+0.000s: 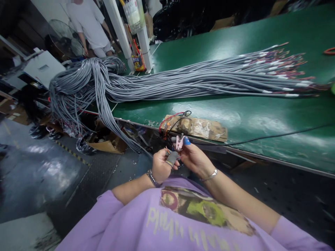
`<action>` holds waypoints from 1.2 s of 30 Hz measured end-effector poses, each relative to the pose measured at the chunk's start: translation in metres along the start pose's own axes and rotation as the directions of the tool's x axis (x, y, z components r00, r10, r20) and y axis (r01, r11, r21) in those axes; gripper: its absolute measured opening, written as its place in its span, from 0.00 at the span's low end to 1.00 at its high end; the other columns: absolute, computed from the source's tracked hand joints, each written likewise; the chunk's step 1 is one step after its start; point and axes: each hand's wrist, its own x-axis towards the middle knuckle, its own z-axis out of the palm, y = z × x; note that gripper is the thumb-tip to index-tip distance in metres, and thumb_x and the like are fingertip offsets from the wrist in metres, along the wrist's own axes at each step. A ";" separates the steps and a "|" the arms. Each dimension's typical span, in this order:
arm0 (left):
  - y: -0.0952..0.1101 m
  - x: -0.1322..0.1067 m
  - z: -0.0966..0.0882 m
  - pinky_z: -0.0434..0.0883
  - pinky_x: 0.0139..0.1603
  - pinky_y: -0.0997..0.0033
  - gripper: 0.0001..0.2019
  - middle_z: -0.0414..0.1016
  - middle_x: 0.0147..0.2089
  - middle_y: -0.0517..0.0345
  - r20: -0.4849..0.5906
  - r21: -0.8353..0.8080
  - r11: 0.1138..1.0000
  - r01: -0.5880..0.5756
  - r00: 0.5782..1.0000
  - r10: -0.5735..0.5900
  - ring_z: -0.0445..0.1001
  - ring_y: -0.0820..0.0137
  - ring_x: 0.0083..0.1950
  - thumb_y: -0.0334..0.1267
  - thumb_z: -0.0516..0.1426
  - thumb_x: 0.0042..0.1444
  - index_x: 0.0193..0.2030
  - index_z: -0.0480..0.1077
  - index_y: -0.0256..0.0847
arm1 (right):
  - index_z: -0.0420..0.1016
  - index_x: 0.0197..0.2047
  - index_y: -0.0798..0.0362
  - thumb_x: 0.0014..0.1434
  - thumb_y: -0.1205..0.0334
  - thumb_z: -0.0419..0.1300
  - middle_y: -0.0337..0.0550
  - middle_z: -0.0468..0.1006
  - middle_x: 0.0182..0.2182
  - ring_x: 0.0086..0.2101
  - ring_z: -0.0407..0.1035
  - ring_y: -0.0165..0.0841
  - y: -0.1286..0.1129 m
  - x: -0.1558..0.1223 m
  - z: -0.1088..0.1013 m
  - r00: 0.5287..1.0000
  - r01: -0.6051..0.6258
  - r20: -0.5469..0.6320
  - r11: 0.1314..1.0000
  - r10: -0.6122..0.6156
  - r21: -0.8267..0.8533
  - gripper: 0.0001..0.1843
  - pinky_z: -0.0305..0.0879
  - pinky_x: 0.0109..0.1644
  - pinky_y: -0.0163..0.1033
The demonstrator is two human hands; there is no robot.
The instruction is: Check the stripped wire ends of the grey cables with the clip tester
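Note:
My left hand point(161, 165) is closed in a pinch, with a grey cot on one finger, holding thin wire ends close to my chest. My right hand point(193, 157) is closed too, its blue-capped fingertip and thumb pinching a small pink clip point(179, 142) against those wires. Red and black wires point(169, 122) run from my hands up to a taped cardboard pad point(201, 127) at the table's near edge. A long bundle of grey cables point(199, 78) lies across the green table point(261, 115), stripped ends at the right.
The cable bundle spills off the table's left end toward the floor point(86, 90). A black cord point(274, 135) crosses the table's front. White posts point(141, 35) stand at the far left corner. A person in white point(90, 24) stands beyond, next to a fan. Boxes lie under the table.

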 end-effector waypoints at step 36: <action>-0.012 0.004 -0.002 0.61 0.12 0.79 0.25 0.69 0.15 0.63 0.047 -0.096 0.992 0.084 0.996 -0.080 0.63 0.78 0.12 0.61 0.63 0.40 0.25 0.67 0.38 | 0.77 0.26 0.50 0.36 0.40 0.72 0.37 0.75 0.23 0.23 0.63 0.30 -0.002 0.005 0.000 0.997 -0.031 -0.072 0.999 0.033 0.040 0.23 0.59 0.26 0.36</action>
